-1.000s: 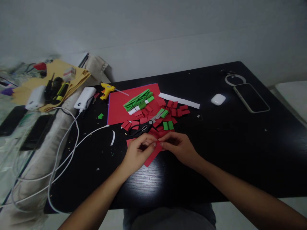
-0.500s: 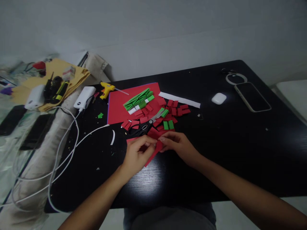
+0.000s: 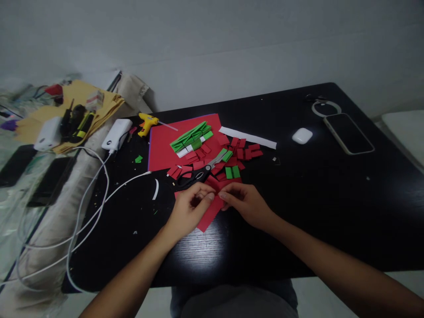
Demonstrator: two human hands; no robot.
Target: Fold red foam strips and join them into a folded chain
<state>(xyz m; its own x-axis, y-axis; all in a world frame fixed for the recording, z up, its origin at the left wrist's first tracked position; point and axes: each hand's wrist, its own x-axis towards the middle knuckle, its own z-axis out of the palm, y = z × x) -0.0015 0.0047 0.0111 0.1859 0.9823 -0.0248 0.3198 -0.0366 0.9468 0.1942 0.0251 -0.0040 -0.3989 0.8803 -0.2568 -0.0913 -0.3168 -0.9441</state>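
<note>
Over a sheet of red paper (image 3: pixel 208 217), my left hand (image 3: pixel 190 207) and my right hand (image 3: pixel 247 204) meet with thumbs and fingertips pinched. They seem to hold a small piece of red paper between them, mostly hidden by the fingers. Just beyond my left hand lie black-handled scissors (image 3: pixel 200 174), blades pointing away to the right. Folded red paper pieces (image 3: pixel 244 153) are scattered around the scissors. A pair of folded green pieces (image 3: pixel 232 172) sits just past my right hand. Farther back, a bundle of green folded paper (image 3: pixel 190 137) rests on a large red sheet (image 3: pixel 162 152).
A yellow glue gun (image 3: pixel 146 123) and a white power bank (image 3: pixel 116 134) with cables stand at the back left. A white paper strip (image 3: pixel 248 138) lies behind the red pieces. Rightward are a white earbud case (image 3: pixel 302 136) and a phone (image 3: pixel 349 134).
My left thumb and fingertips have shifted slightly left, widening the gap between the hands. More of the red sheet shows beneath them. My right hand stays nearly in place.
</note>
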